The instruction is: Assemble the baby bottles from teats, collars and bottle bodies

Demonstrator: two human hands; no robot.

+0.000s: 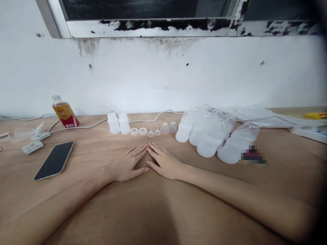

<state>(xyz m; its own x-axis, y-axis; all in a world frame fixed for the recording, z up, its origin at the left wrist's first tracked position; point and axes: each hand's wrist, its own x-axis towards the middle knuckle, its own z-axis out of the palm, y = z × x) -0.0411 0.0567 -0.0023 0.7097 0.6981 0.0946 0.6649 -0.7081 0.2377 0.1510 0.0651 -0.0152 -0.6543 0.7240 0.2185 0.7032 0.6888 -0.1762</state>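
Observation:
My left hand lies flat on the wooden table, fingers stretched out and holding nothing. Beside it my right hand rests flat too, its fingertips meeting those of the left. Just beyond them runs a row of baby bottle parts: two frosted bottle bodies, two white collar rings, two clear nipples and two clear domed caps. To the right of the row, several capped baby bottles stand or lean in a cluster, partly overlapping.
At the left are a phone, a drink bottle, and small labelled plastic pieces. A white cable crosses the back of the table. Clear plastic bags lie at the back right, near a yellow object. A wall rises behind.

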